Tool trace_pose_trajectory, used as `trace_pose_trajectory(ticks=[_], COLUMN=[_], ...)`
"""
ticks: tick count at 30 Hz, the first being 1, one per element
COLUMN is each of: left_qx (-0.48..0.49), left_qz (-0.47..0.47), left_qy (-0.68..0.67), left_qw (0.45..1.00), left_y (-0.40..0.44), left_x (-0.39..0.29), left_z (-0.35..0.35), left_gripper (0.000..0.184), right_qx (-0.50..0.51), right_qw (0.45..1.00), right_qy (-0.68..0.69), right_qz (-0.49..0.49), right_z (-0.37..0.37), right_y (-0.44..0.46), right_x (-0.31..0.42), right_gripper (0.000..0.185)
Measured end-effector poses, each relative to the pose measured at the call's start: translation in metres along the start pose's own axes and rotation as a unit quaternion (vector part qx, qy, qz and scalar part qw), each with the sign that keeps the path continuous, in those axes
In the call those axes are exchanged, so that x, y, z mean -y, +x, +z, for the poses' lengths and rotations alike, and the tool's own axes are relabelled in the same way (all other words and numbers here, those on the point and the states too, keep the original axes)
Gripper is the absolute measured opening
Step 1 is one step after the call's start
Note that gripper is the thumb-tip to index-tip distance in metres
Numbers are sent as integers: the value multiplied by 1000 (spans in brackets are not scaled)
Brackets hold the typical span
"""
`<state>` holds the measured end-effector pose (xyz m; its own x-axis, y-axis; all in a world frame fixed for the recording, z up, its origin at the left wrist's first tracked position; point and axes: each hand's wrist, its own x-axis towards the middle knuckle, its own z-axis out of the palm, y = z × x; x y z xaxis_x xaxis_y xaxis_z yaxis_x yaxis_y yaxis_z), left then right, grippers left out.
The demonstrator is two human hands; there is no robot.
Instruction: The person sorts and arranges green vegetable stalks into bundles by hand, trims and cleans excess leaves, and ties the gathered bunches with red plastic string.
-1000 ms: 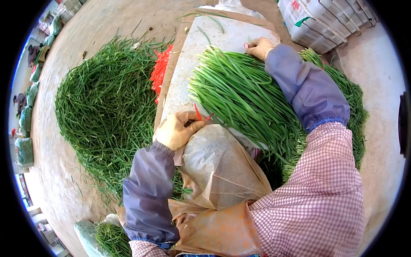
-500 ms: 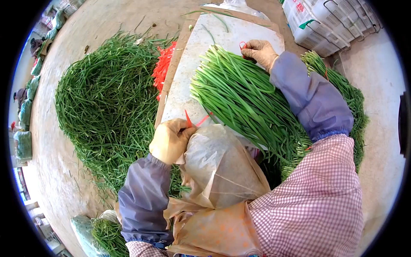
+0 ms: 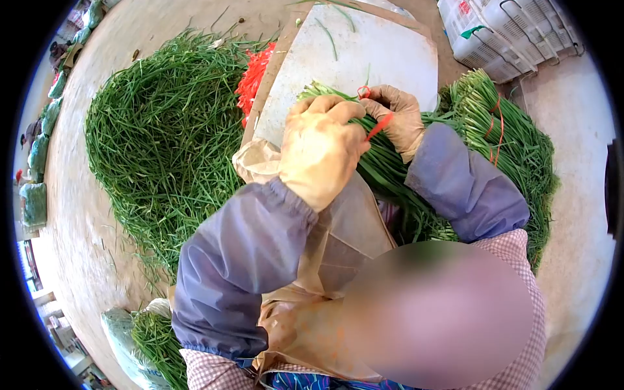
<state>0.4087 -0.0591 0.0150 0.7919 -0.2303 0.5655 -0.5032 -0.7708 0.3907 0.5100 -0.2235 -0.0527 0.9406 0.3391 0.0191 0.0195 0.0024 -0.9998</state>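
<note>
A bunch of garlic chives lies over the near end of the white board, partly hidden under my hands and sleeves. My gloved left hand reaches across the bunch, its fingers closed on one end of a red tie that sticks out beside the thumb. Close by on the right, my gloved right hand pinches the tie near its small loop, above the stalks. How the tie runs between the hands is hidden.
Loose chives form a big heap left of the board, with red ties piled at its edge. Tied bunches lie to my right. White plastic crates stand at the back right; a bag of greens sits lower left.
My left hand has moved up and right across the bunch, bringing its end of the tie over to my right hand. The bunch looks drawn in narrower. My right hand has shifted slightly down.
</note>
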Motion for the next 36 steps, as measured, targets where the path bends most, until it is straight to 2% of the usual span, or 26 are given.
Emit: trace_pose_trajectory(ticks=[1, 4, 8, 14, 20, 26, 32, 35, 36], left_qx=[9, 61, 130, 118, 164, 159, 170, 159, 158], left_qz=[-15, -211, -188, -161, -235, -224, -261, -285, -294], left_qy=[-43, -145, -71, -74, -85, -47, -51, -29, -31], left_qw=[999, 965, 971, 977, 954, 960, 949, 945, 942], left_y=[1, 5, 7, 9, 20, 18, 23, 24, 24], left_x=[5, 17, 17, 20, 17, 19, 17, 14, 14], left_z=[7, 20, 22, 27, 25, 29, 29, 31, 31], left_gripper=[13, 17, 19, 22, 24, 27, 28, 30, 29], right_qx=[-1, 9, 19, 9, 6, 8, 25, 77, 97], right_qw=[1000, 1000, 999, 999, 1000, 1000, 999, 989, 994], right_qy=[-9, -14, -27, -44, -7, 11, -36, -123, -39], right_qz=[-5, 5, 31, 30, 6, 16, -3, -23, 23], right_z=[2, 0, -4, -6, -2, -6, -1, -8, -12], right_y=[-2, -4, 2, 11, 6, 10, 0, -3, -3], right_x=[5, 5, -2, -8, -6, -10, 0, -1, 1], right_gripper=[10, 12, 15, 14, 14, 14, 14, 15, 15])
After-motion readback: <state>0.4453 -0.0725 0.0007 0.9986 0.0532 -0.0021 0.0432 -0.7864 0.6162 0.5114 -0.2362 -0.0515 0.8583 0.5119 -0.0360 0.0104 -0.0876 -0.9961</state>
